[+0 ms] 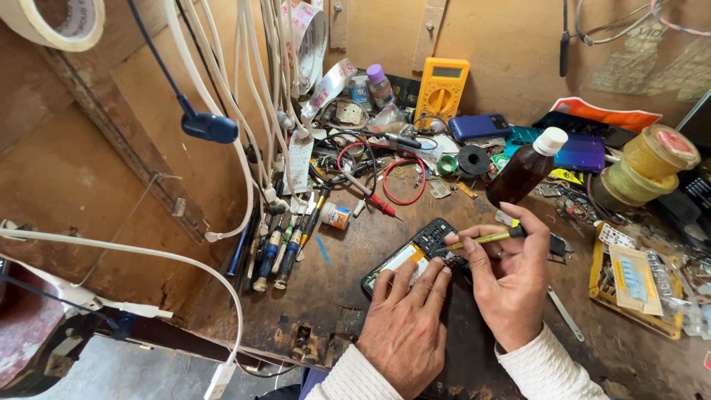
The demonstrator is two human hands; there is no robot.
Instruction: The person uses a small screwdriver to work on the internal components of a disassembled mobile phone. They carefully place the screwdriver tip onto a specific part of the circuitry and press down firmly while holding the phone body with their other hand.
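On the workbench, opened phone [412,261] lies diagonally, upper right end under tool [485,238]

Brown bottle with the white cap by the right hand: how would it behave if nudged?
The brown bottle is tall and narrow and already looks tilted among clutter, so a nudge would probably tip it. Being round, it might then roll toward the right hand. Its white cap appears closed, so spilling seems unlikely.

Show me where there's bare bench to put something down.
Bare wood lies between the screwdrivers and the opened phone under the left hand. The back by the multimeter and the right side by the brown bottle are crowded.
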